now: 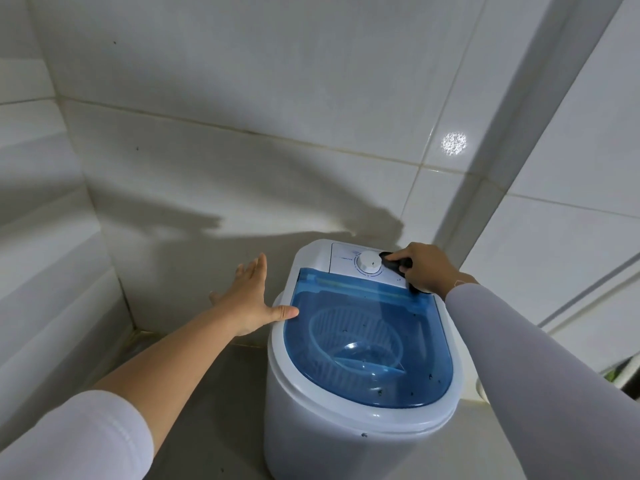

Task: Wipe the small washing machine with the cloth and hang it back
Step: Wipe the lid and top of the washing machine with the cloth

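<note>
A small white washing machine (311, 410) stands on the floor in a tiled corner. Its see-through blue lid (363, 341) is closed, with dark specks on it. At its far end is a white control panel with a round dial (370, 262). My right hand (427, 266) presses a dark cloth (398, 265) onto the panel just right of the dial. My left hand (254, 296) is open with fingers spread; its thumb touches the lid's left rim.
White tiled walls (242, 133) close in behind and on the left. A white vertical pipe or frame (485, 168) runs up beside the machine on the right. Grey floor (214, 393) lies left of the machine.
</note>
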The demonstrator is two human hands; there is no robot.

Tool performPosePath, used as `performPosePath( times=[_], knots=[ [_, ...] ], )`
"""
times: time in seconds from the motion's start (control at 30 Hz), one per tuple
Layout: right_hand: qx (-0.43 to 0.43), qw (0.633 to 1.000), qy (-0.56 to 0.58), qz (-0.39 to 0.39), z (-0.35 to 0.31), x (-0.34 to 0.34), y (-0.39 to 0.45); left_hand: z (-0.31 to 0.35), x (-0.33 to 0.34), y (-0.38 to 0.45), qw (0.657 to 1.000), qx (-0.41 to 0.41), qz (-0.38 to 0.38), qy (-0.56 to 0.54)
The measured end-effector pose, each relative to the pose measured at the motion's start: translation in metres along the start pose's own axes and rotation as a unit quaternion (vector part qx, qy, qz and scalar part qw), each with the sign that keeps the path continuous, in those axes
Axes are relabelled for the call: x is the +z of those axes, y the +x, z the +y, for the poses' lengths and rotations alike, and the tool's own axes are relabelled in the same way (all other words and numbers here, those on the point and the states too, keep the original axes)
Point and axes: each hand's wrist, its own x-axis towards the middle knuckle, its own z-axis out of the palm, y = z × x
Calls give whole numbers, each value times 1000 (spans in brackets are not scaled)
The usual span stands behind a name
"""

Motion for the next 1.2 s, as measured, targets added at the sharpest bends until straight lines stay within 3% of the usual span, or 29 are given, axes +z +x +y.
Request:
performPosePath(
  times=[0.37,0.6,0.9,1.2],
  knots=[
    [-53,998,-15,-32,-8,3,-30,2,0,0,1000,0,9,14],
    [-18,996,6,-84,-11,-22,-39,4,1,-3,1000,-8,11,20],
    [17,997,67,45,-25,-34,-15,3,1,0,1000,1,6,26],
    [-12,999,33,14,-50,-3,1,1,-1,0,1000,11,-2,0]
  ],
)
